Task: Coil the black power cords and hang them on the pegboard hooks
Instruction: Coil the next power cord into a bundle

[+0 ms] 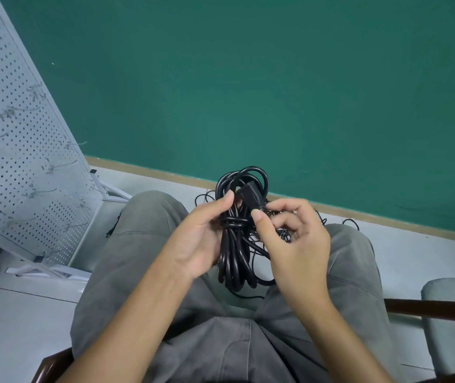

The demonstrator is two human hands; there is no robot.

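From the head view, you are seated with your knees apart in grey trousers (143, 244), and your left hand (201, 239) grips a coiled black power cord (234, 244) at its middle, thumb up along the bundle and fingers curled behind it. The coil is a long, narrow hank held upright between your knees, with a few turns of cord wrapped crosswise around its waist just beside your left thumb; its upper loop rises above your hands and its lower loops hang down past your left palm. Your right hand (295, 244) pinches the cord's plug end (250, 196) between thumb and forefinger, right against the upper part of the coil, with the other fingers curled loosely. Behind your hands, more loose black cords (281, 233) lie tangled on the pale floor (414, 258) near the foot of the green wall (276, 92). To your left stands a white pegboard (21, 161) on a white frame, tilted in this view, with several thin metal hooks (42, 192) sticking out of it; none of them carries a cord. A grey padded chair (447, 313) with a dark wooden arm sits at your right.
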